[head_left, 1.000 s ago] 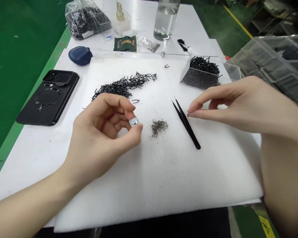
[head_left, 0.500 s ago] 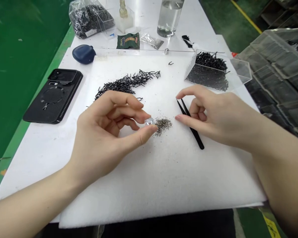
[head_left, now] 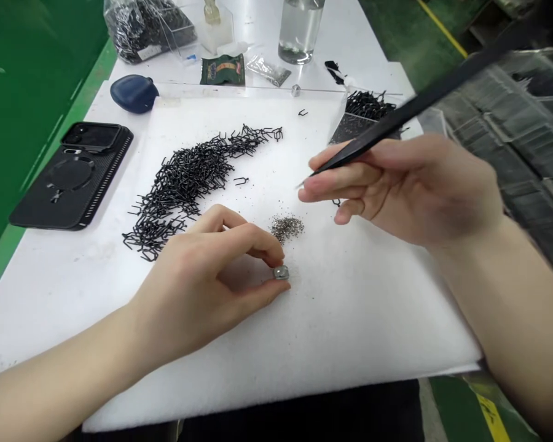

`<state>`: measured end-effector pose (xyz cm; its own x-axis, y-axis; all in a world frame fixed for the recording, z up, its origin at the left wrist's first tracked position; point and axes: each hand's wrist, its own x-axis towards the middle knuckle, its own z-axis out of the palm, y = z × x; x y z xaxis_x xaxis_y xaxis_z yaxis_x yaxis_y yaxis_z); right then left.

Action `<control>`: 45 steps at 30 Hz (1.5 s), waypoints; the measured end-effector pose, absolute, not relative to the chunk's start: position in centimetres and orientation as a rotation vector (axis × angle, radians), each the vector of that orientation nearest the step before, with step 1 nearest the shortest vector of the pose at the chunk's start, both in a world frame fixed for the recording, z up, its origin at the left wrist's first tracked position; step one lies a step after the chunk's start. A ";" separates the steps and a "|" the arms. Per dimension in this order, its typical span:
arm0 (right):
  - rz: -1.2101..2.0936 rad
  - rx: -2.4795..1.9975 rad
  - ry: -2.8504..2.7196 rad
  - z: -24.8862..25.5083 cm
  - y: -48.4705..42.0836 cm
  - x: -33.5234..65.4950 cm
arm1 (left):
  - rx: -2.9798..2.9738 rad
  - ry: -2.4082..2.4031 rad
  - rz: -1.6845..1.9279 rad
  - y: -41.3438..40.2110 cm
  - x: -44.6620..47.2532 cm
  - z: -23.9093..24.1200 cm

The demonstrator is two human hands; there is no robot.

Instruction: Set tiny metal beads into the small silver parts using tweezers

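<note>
My left hand (head_left: 212,276) rests low on the white foam pad (head_left: 350,331) and pinches a small clear square part (head_left: 281,272) between thumb and forefinger, against the pad. My right hand (head_left: 396,184) hovers above the pad and grips black tweezers (head_left: 396,120), their tips pointing left and down near my fingertips. A small heap of tiny grey specks (head_left: 286,226) lies between the two hands. A long pile of black wire clips (head_left: 188,178) stretches behind my left hand.
A black phone (head_left: 69,178) lies at the left. A clear box of black clips (head_left: 364,113) stands behind my right hand. At the back are a dark blue case (head_left: 133,93), a bag of clips (head_left: 142,24), a green packet (head_left: 222,69) and a water bottle (head_left: 299,31). Clear trays (head_left: 525,123) sit at the right.
My right hand has picked the tweezers up off the pad and raised them. My left hand has lowered the clear part onto the pad, nearer to me.
</note>
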<state>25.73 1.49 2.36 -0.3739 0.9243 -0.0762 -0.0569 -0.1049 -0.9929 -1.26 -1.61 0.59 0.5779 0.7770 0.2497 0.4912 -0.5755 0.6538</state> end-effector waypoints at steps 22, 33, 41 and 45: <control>1.102 -1.256 -1.908 1.6 1.2 25.4 | 2.316 0.983 0.714 -1.4 -1.0 1.2; 1.065 -1.233 -1.964 1.3 1.3 25.3 | 2.318 0.977 0.699 -1.4 -1.1 1.1; 1.146 -1.202 -1.915 1.4 1.5 25.3 | 2.316 0.973 0.698 -1.4 -0.9 1.2; 1.121 -1.239 -1.913 1.5 1.4 25.2 | 2.319 0.973 0.705 -1.3 -0.9 1.0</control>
<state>25.23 1.39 1.53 -0.3903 0.9201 0.0337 0.4206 0.2108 -0.8824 -0.88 -1.34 1.02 0.6054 0.7528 0.2584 0.4800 -0.6043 0.6359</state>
